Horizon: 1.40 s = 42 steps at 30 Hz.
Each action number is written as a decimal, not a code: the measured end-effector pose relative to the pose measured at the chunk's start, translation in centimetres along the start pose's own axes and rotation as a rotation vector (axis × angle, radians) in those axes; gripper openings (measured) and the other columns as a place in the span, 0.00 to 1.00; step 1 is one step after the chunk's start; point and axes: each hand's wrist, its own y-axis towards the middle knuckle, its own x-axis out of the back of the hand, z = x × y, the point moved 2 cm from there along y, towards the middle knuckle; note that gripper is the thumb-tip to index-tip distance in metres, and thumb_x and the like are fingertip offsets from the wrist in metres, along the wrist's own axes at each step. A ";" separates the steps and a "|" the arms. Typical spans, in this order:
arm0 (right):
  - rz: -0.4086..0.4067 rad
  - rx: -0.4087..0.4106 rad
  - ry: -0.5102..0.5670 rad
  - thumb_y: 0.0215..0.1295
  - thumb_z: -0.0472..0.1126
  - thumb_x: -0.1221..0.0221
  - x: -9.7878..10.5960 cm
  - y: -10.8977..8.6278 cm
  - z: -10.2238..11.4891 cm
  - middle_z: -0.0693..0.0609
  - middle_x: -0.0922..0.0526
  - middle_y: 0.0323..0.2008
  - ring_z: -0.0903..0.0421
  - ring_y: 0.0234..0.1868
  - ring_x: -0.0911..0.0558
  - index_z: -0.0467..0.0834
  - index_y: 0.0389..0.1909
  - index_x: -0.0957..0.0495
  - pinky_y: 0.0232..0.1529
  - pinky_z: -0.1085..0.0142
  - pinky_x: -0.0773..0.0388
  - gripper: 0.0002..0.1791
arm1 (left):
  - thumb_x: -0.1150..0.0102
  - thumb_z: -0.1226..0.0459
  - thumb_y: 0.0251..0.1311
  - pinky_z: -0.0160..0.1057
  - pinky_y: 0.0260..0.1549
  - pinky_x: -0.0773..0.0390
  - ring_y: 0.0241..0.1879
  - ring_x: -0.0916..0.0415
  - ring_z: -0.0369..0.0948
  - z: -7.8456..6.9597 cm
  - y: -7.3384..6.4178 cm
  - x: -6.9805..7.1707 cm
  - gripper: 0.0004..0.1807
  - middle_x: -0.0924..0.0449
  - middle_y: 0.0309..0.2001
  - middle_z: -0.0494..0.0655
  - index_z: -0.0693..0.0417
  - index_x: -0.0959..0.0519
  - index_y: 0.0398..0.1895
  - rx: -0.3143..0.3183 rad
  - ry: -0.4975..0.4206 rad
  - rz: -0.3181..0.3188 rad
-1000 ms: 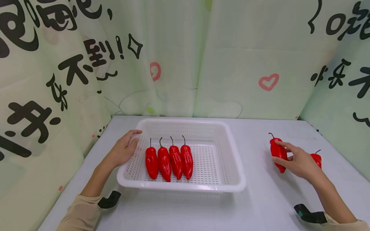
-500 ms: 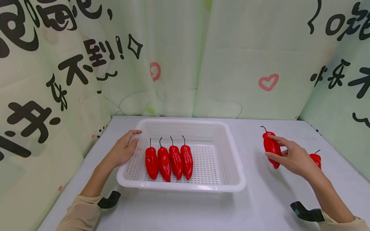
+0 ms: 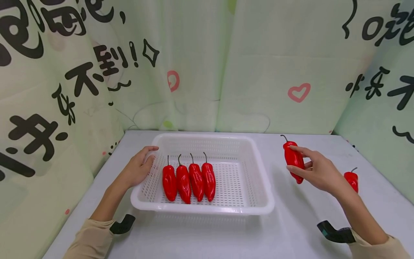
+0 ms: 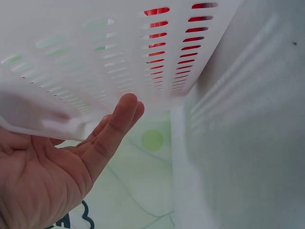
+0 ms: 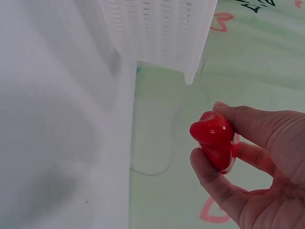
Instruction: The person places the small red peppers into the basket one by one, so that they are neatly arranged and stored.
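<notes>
My left hand (image 3: 139, 169) holds the left rim of a white perforated plastic basket (image 3: 207, 208). In the left wrist view its fingers (image 4: 119, 121) lie against the outer wall, while the thumb tip is hidden. Several glossy red peppers (image 3: 183, 183) with dark curved stems stand side by side in the basket's left half. To the basket's right, my right hand (image 3: 318, 171) pinches another red pepper (image 3: 293, 160) between thumb and fingers, above the table. The right wrist view shows this held pepper (image 5: 213, 138) end-on.
One more red pepper (image 3: 352, 180) lies on the table at the far right, partly hidden behind the right forearm. The white table (image 3: 226, 241) is bordered by a pale green printed curtain (image 3: 258, 72) at the back and sides.
My right hand has carried the pepper left and slightly away from me, closer to the basket. The left hand, the basket and the peppers in it stay in place.
</notes>
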 end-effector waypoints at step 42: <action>-0.023 0.145 0.080 0.63 0.45 0.30 0.2 1.0 8.5 0.34 0.30 0.63 0.38 0.50 0.19 0.41 0.76 0.37 0.36 0.54 0.11 0.43 | 0.58 0.62 0.78 0.59 0.51 0.17 0.56 0.23 0.60 -0.4 -0.2 -0.1 0.26 0.32 0.69 0.68 0.57 0.41 0.75 0.013 0.021 0.002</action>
